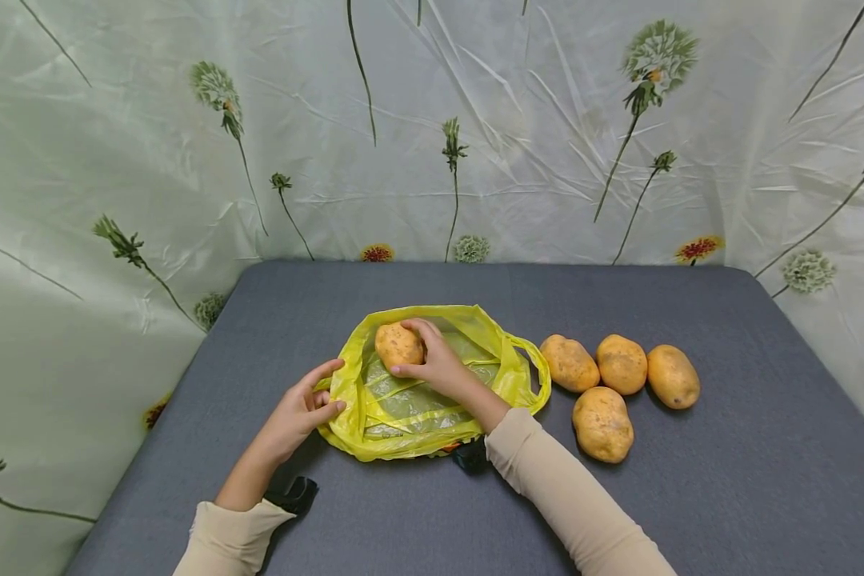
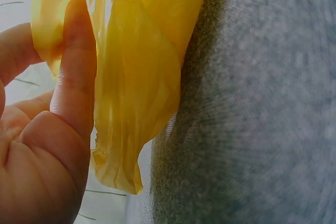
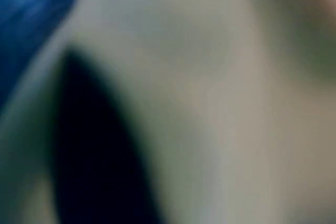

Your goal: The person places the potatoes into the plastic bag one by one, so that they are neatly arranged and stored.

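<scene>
Both hands are at the yellow bag (image 1: 353, 436) as I follow from my remote seat. On the bag's left side the left hand (image 1: 295, 416) grasps the rim: from the left wrist view I make out the plastic between thumb and fingers, though how hard they press I cannot tell. Inside the bag's mouth, toward its upper left, the right hand (image 1: 442, 366) has its thumb and fingers around the held potato (image 1: 398, 348). I cannot tell whether that potato is touching the bag's bottom. My right wrist view is too blurred to help.

Four more potatoes lie on the table (image 1: 727, 480) to the right of the bag. The nearest potato (image 1: 569, 363) is just beside the bag's right handle loop (image 1: 545, 382); the second potato (image 1: 622, 364) and the farthest potato (image 1: 673, 376) run on rightward from the bag in a row, and the lower potato (image 1: 602, 425) sits below that row, off the bag's lower right.

I judge this to be the placing step, with the potato within the bag and not yet let go. To my mind the next move calls for lowering it onto the bag's floor, loosening the right fingers, and drawing them out clear of the rim and loop, while the left grip keeps the mouth spread. For another pick, I would favour the potato nearest the bag.
</scene>
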Tool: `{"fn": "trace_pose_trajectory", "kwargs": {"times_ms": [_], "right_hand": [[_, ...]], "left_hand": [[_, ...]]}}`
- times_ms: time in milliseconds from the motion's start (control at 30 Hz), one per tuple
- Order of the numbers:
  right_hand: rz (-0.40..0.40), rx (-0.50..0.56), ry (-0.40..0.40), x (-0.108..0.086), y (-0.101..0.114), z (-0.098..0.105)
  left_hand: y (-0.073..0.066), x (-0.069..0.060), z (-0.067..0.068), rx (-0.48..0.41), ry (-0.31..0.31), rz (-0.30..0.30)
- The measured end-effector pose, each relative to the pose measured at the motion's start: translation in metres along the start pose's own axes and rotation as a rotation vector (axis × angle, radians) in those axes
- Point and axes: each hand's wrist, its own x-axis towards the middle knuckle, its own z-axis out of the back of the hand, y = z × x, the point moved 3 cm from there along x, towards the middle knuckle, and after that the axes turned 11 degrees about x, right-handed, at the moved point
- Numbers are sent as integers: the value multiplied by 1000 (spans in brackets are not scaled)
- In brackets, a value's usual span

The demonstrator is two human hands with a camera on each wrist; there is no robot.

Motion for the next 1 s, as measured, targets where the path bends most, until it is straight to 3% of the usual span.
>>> {"fn": "trace_pose_trajectory", "kwargs": {"times_ms": [333, 533, 1000], "right_hand": [[-18, 23, 5, -1, 0, -2], [10, 8, 4, -3, 3, 1], [22, -59, 39, -15, 27, 16]], "left_hand": [[2, 0, 1, 8, -4, -23], [2, 0, 1, 3, -2, -18], [1, 0, 0, -5, 9, -6]]}}
